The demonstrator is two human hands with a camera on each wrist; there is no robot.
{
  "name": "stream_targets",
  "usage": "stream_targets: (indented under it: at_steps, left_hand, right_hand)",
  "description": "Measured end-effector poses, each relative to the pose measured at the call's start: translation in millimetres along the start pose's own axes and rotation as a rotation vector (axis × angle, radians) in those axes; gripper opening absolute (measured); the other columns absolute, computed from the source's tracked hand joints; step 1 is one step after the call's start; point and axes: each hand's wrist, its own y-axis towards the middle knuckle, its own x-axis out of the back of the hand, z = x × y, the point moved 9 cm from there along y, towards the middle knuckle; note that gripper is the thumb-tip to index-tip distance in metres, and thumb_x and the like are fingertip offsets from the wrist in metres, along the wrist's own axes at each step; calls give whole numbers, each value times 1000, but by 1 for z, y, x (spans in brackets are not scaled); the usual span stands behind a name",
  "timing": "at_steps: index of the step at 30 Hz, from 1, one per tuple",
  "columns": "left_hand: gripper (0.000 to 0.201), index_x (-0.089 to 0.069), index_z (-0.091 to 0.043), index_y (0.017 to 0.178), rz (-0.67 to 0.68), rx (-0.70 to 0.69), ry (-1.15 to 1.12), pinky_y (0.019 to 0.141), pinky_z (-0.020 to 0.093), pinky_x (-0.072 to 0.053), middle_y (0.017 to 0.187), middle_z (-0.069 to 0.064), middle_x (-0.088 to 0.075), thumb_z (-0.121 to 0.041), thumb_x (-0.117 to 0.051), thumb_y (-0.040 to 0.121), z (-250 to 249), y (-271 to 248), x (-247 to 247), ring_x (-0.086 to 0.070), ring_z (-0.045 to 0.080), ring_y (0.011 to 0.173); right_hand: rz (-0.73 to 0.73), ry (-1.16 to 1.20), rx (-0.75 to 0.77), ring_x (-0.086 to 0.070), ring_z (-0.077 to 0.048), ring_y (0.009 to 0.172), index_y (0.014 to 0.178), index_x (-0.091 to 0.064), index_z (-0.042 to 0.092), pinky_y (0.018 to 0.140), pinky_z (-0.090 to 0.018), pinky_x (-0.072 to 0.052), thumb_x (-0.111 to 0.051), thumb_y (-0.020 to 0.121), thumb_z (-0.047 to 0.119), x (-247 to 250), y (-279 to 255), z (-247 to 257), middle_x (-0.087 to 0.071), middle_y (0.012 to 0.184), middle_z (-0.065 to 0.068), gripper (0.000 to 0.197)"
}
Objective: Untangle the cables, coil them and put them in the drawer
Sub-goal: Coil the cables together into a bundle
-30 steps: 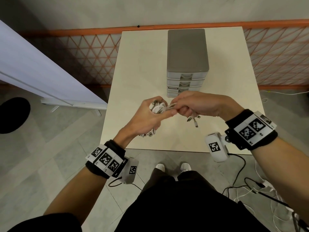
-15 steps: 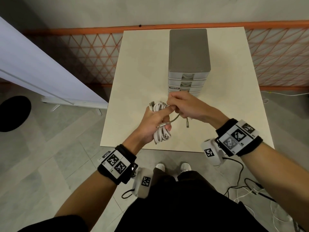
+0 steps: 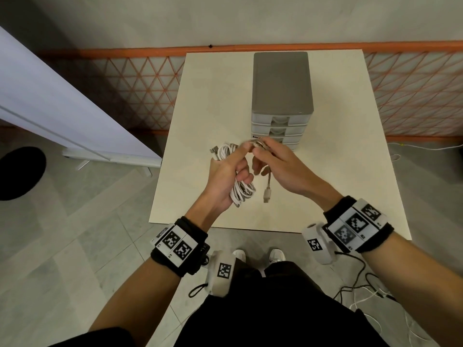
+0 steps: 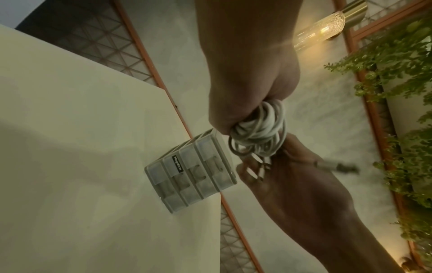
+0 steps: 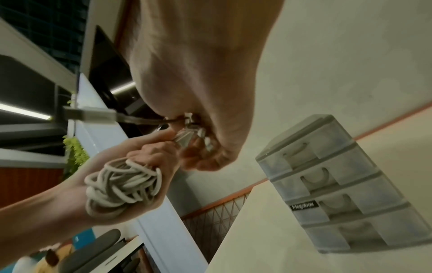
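Observation:
A bundle of white cables (image 3: 241,192) (image 4: 259,129) (image 5: 121,186) is gripped in my left hand (image 3: 231,171), held above the table's near half. My right hand (image 3: 268,156) pinches a cable end at the top of the bundle, right beside my left thumb. From the right hand a short length hangs down, ending in a USB plug (image 3: 267,195) (image 5: 90,114). The grey drawer unit (image 3: 281,101) (image 4: 194,171) (image 5: 339,182) stands just behind the hands with all its drawers shut.
The cream table (image 3: 200,96) carries only the drawer unit. An orange lattice fence (image 3: 125,88) runs behind it. A white board (image 3: 62,108) stands at the left. Loose cables (image 3: 370,291) lie on the floor at the right.
The left hand has turned so the coil hangs lengthwise below it. The right hand has shifted to the bundle's top, and a plug end now dangles under it.

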Motion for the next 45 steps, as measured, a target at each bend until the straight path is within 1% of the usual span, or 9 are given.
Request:
stream_targets:
  at_steps: [7, 14, 21, 24, 30, 33, 37, 42, 45]
  left_hand:
    - [41, -50, -20, 58, -114, -52, -79, 44, 24, -34, 49, -4, -29, -25, -70, 93, -11, 4, 9, -30, 11, 42]
    - [37, -53, -17, 58, -149, -79, 76, 51, 24, -47, 53, -3, -51, -17, -84, 79, -9, 4, 7, -52, 13, 50]
    - [34, -59, -16, 55, -95, 40, 88, 51, 25, -50, 54, 0, -59, -15, -80, 82, 9, 3, 4, -61, 15, 52]
    - [30, -64, -14, 56, -119, 25, 123, 53, 26, -52, 57, 3, -63, -6, -75, 83, 5, 3, 5, -65, 18, 57]
    - [9, -66, 7, 89, -155, -94, 160, 60, 30, -54, 73, 10, -65, 0, -68, 85, -7, 4, 6, -66, 22, 68]
    - [13, -60, -5, 78, -150, -177, 247, 63, 32, -54, 68, 6, -63, -3, -69, 86, -12, 4, 1, -65, 22, 68]
    - [13, -61, -9, 81, -118, -225, 288, 68, 31, -57, 68, 0, -67, -11, -67, 92, -16, 1, -7, -67, 14, 70]
    - [20, -65, -16, 73, -145, -196, 241, 89, 45, -57, 68, 0, -67, -13, -66, 93, -7, 3, -8, -72, 20, 84]
    - [18, -63, -10, 76, -118, -157, 243, 87, 44, -59, 64, -2, -67, -13, -67, 93, -2, 4, -12, -74, 21, 86]
  right_hand:
    - [-34, -366, 121, -47, -25, 59, 88, -45, 8, 59, -40, -40, -37, 106, 32, -11, -13, 18, -53, 68, -8, 31]
    - [-2, -581, 100, -54, -24, 67, 102, -47, 12, 62, -41, -42, -29, 106, 34, -33, -18, 29, -50, 73, 2, 29]
    - [20, -869, 158, -52, -31, 73, 109, -53, 1, 63, -41, -43, -32, 102, 19, -41, -18, 33, -52, 95, -14, 28]
    - [83, -902, 185, -53, -32, 87, 113, -52, 3, 77, -45, -50, -16, 96, 28, -48, -20, 24, -53, 106, -17, 47]
    - [54, -439, -99, -45, -19, 112, 143, -29, 20, 93, -36, -42, -49, 89, 40, -32, -20, -5, -45, 124, 1, 61]
    - [144, -162, -254, -65, -19, 95, 126, -51, 16, 85, -39, -53, -64, 79, 34, -30, -11, -18, -69, 106, -4, 52]
    - [233, -68, -254, -62, -20, 77, 92, -69, 4, 77, -42, -50, -72, 69, 25, -33, -7, -14, -69, 88, -18, 32]
    - [245, 47, -228, -71, -29, 86, 98, -66, 3, 86, -42, -56, -77, 66, -3, -41, -9, -11, -72, 89, -22, 34]
    - [229, 113, -217, -68, -22, 76, 106, -59, 4, 68, -34, -54, -66, 68, -13, -47, -9, -13, -68, 85, -25, 42]
